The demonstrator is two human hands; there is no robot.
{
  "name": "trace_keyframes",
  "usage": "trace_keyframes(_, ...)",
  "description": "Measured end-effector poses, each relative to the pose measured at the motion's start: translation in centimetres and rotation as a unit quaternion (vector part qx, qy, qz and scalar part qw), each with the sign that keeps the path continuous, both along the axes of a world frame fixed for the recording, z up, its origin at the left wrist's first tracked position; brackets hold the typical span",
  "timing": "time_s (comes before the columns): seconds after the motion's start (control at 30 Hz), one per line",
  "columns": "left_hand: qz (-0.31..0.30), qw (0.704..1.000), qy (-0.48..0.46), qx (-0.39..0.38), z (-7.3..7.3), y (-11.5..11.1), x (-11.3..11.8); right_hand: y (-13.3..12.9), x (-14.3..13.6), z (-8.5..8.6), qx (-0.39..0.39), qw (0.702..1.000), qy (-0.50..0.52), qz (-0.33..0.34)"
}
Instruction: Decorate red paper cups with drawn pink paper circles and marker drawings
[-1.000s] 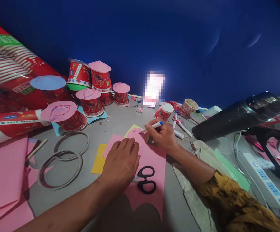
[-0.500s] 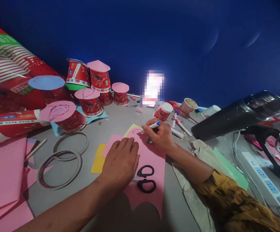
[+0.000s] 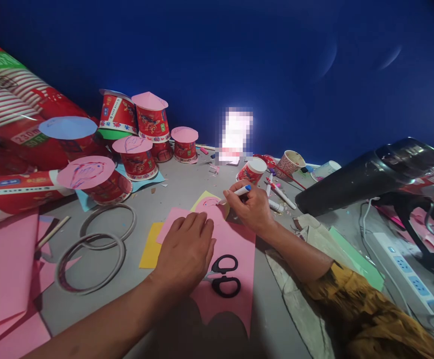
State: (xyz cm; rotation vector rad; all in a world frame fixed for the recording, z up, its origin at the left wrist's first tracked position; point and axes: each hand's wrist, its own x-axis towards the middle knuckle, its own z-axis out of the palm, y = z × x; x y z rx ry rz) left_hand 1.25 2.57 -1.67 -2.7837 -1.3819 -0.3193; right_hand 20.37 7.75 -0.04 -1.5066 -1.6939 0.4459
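Observation:
In the head view, my left hand (image 3: pixel 185 249) lies flat on the pink paper (image 3: pixel 235 244), fingers stretched out. My right hand (image 3: pixel 252 207) grips a white marker pen (image 3: pixel 239 191) with a blue end. Its tip is at the rounded top part of the pink paper, beside curved drawn lines and a small blue dot. Black-handled scissors (image 3: pixel 226 276) rest on the same paper just right of my left hand, which hides most of their blades. Under the pink sheets, yellow paper (image 3: pixel 148 252) sticks out at the left.
Red paper cups (image 3: pixel 138 162) with paper disc tops stand at the back left. Two grey rings (image 3: pixel 62 269) overlap left of my hand. A red cup (image 3: pixel 252 172), loose markers (image 3: pixel 284 194), a black flask (image 3: pixel 351 177) and a power strip (image 3: pixel 404 271) are right of centre.
The marker tip has moved slightly right along the pink paper, and more of the drawn curve shows. My left hand stays in place; the whole view has shifted a little.

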Motion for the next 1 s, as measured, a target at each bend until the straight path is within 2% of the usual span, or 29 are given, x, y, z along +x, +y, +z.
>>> trace_keyframes(0.17,0.001,1.000,-0.002,0.000,-0.02,-0.02,-0.02,0.14,0.11,0.02,-0.008,1.000,-0.008,0.001)
trace_keyframes(0.33,-0.001,1.000,0.000,-0.001,-0.06,-0.02,-0.07,0.19,0.38,0.48,-0.005,0.999,-0.009,-0.030)
trace_keyframes(0.6,-0.001,1.000,0.002,0.007,-0.10,0.09,-0.04,0.31,0.09,-0.14,-0.016,1.000,-0.013,-0.002)
trace_keyframes(0.8,0.000,1.000,0.003,0.002,-0.03,0.06,0.02,0.41,0.61,0.25,0.005,0.999,-0.016,-0.034)
trace_keyframes(1.0,0.000,1.000,0.000,0.002,-0.11,0.12,0.00,0.30,0.42,0.22,-0.013,1.000,-0.022,-0.008)
